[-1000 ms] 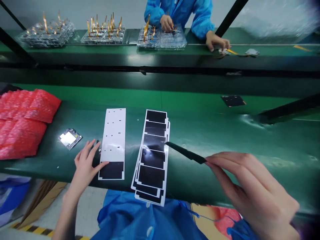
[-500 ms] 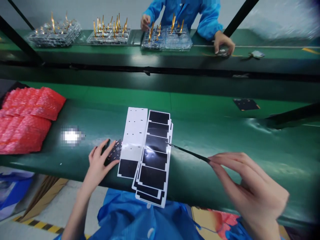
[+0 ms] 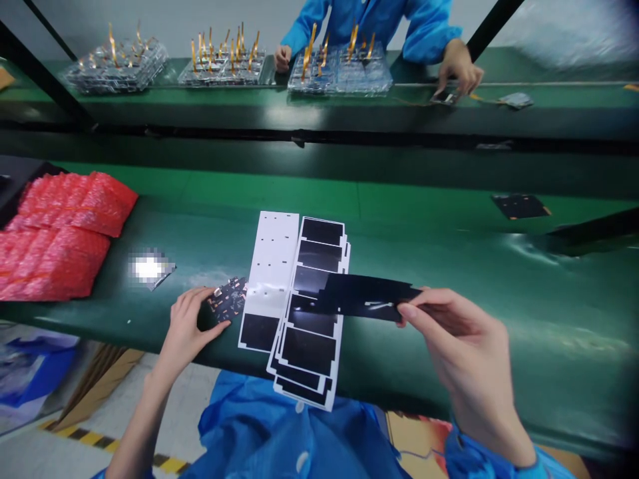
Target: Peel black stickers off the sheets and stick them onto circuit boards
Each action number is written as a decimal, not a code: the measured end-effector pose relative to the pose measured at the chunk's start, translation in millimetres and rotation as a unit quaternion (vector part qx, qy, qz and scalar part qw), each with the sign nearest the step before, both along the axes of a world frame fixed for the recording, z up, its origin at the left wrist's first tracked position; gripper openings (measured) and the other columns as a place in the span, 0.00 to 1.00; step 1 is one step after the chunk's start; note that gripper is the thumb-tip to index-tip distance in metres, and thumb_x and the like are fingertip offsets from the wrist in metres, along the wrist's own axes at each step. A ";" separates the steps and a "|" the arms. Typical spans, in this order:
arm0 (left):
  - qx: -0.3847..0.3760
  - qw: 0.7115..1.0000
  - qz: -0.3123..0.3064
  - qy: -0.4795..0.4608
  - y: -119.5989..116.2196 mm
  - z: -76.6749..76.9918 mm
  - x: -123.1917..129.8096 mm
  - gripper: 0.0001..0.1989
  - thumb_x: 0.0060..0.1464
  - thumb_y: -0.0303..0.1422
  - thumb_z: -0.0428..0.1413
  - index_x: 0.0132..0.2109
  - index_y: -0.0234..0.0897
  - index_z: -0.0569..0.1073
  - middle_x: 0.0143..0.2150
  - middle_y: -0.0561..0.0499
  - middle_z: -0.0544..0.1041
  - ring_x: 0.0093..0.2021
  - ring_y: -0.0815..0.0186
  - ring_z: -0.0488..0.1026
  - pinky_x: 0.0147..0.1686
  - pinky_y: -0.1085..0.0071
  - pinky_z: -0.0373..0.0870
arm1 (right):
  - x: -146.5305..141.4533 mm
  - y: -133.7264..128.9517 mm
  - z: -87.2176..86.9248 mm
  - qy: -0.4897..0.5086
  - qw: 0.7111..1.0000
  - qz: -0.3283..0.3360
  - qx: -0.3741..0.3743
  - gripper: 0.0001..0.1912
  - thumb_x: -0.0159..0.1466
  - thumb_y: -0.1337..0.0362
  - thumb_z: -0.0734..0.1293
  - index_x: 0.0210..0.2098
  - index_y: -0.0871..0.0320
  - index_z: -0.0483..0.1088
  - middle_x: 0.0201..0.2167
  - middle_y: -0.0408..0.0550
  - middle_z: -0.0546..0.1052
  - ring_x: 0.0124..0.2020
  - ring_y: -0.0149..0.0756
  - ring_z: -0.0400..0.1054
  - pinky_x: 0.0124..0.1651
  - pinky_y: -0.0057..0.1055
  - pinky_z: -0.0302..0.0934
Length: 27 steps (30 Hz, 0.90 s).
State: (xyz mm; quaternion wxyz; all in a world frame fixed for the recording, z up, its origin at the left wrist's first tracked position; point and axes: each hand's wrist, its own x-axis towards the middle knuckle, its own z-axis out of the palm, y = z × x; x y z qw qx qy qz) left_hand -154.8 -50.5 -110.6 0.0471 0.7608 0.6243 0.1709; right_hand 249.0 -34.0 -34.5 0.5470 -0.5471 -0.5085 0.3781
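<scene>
My left hand (image 3: 187, 326) rests on the green bench with thumb and fingers around the edges of a small black circuit board (image 3: 228, 299). Beside the board lies a white sheet (image 3: 272, 253) with small slots and one black rectangle at its near end. Right of it is a stack of white sheets bearing black rectangular stickers (image 3: 308, 342). My right hand (image 3: 449, 332) pinches something dark at the right of the stack. A black, blurred strip (image 3: 369, 296) reaches from those fingertips over the stack's middle; whether it is a sticker, tweezers or both is unclear.
Red bubble-wrap packs (image 3: 64, 233) sit at the left, near a shiny small item (image 3: 150, 269). Another dark board (image 3: 520, 206) lies at the back right. On the raised shelf stand clear trays (image 3: 339, 70) with gold strips, where a co-worker's hands (image 3: 459, 66) handle a small part.
My right hand has turned and shifted slightly left; a wide dark strip now shows where thin tweezers touched the stack. My left fingers have moved, showing more of the board. The view has shifted slightly.
</scene>
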 end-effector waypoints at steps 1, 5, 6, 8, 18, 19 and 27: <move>0.011 1.000 0.022 -0.010 0.7 5.0 -4.0 0.28 0.57 0.42 0.61 0.61 0.41 0.66 0.54 0.42 0.75 0.55 0.47 0.72 0.52 0.50 0.69 | 0.1 0.3 -1.1 0.019 1.000 0.005 -0.006 0.06 0.57 0.62 0.78 0.28 0.53 0.78 0.23 0.40 0.76 0.21 0.29 0.70 0.24 0.25 0.66; 0.146 0.980 0.068 -0.113 0.8 40.1 3.2 0.34 0.51 0.37 0.66 0.64 0.41 0.67 0.55 0.42 0.72 0.55 0.50 0.71 0.48 0.55 0.74 | -7.9 1.9 1.9 0.077 0.997 0.028 -0.013 0.06 0.56 0.62 0.79 0.27 0.53 0.79 0.23 0.40 0.77 0.22 0.29 0.72 0.25 0.23 0.67; 0.165 0.973 0.045 -0.154 1.1 49.8 13.9 0.35 0.50 0.36 0.67 0.64 0.42 0.68 0.56 0.44 0.72 0.55 0.52 0.72 0.47 0.58 0.75 | -12.4 2.8 5.0 0.087 0.995 0.041 -0.008 0.06 0.56 0.62 0.79 0.28 0.52 0.79 0.24 0.41 0.79 0.26 0.31 0.75 0.28 0.23 0.69; 0.157 0.961 -0.049 -0.224 3.6 66.3 44.5 0.38 0.48 0.35 0.69 0.66 0.44 0.67 0.58 0.45 0.73 0.56 0.55 0.73 0.49 0.61 0.77 | -23.3 5.2 13.6 0.105 0.991 0.078 0.006 0.06 0.57 0.63 0.78 0.28 0.51 0.79 0.29 0.43 0.82 0.40 0.36 0.79 0.38 0.27 0.73; 0.069 0.846 -0.279 -0.448 34.2 97.8 133.6 0.49 0.42 0.31 0.74 0.69 0.48 0.64 0.62 0.47 0.77 0.61 0.60 0.75 0.60 0.68 0.76 | -31.7 -2.5 46.8 0.006 0.987 0.134 0.088 0.08 0.60 0.71 0.76 0.32 0.50 0.78 0.28 0.39 0.81 0.36 0.35 0.77 0.44 0.34 0.72; 0.068 0.843 -0.283 -0.453 34.5 98.1 132.8 0.51 0.41 0.30 0.75 0.70 0.48 0.63 0.62 0.47 0.76 0.61 0.60 0.75 0.60 0.69 0.76 | -27.7 -5.0 48.3 -0.006 0.988 0.128 0.082 0.08 0.60 0.71 0.75 0.32 0.50 0.78 0.28 0.38 0.81 0.33 0.32 0.76 0.41 0.31 0.71; 0.027 0.834 -0.297 -0.464 34.6 97.6 131.3 0.55 0.38 0.32 0.76 0.71 0.54 0.60 0.63 0.48 0.75 0.62 0.52 0.75 0.60 0.59 0.78 | -12.6 -11.6 52.9 -0.013 0.989 0.140 0.037 0.09 0.60 0.71 0.75 0.31 0.49 0.78 0.25 0.36 0.78 0.26 0.25 0.70 0.27 0.20 0.64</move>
